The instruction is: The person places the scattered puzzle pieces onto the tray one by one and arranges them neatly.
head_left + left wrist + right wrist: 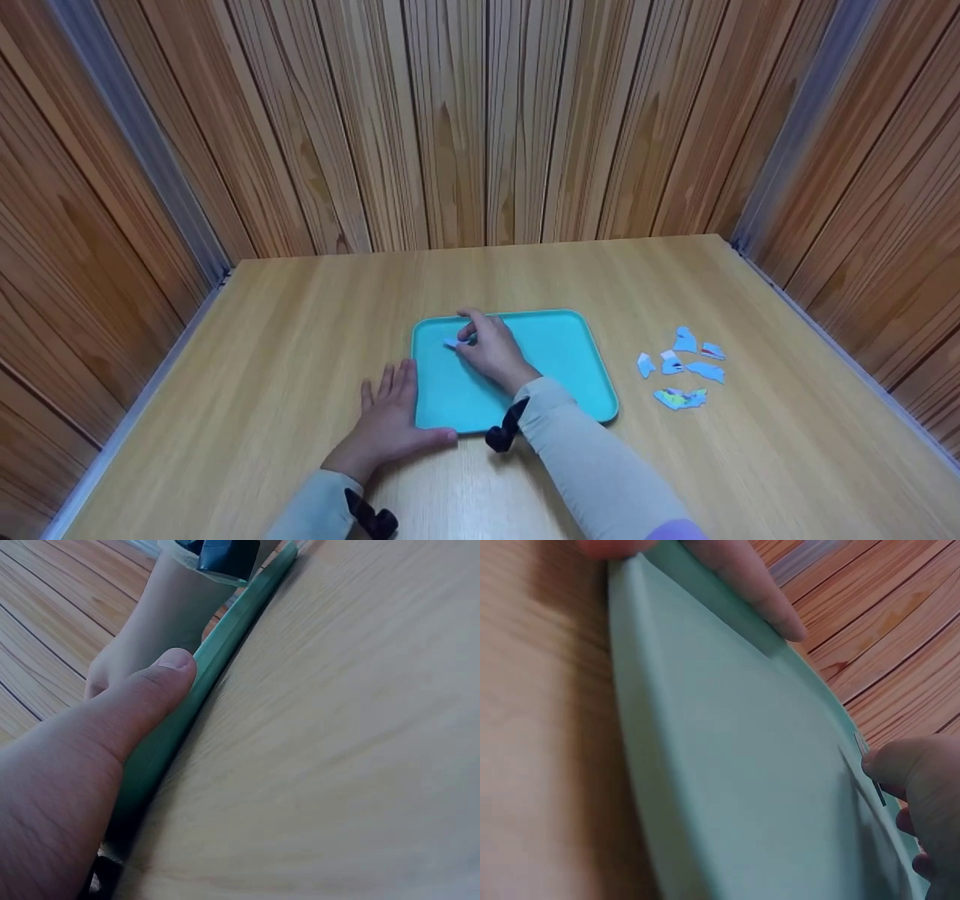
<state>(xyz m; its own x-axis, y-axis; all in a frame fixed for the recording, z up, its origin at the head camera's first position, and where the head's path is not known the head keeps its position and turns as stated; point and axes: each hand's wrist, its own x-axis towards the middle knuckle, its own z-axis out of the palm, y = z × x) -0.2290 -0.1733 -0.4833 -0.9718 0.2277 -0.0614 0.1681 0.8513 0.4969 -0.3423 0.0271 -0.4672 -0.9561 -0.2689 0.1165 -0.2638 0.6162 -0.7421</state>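
A turquoise tray lies on the wooden table. My left hand rests at its near left corner, fingers straight along the left side and thumb on the front rim. In the left wrist view the thumb presses against the tray's edge. Over the tray's far left part, my right hand pinches a small blue paper piece between thumb and fingers. The right wrist view shows that thin piece edge-on, tilted close above the tray floor; its printed face is hidden there.
Right of the tray, several torn-looking blue picture pieces lie loose on the table, among them a yellow-green patterned piece and a plain blue piece. Wood-plank walls stand behind and at both sides. Each wrist wears a black camera strap.
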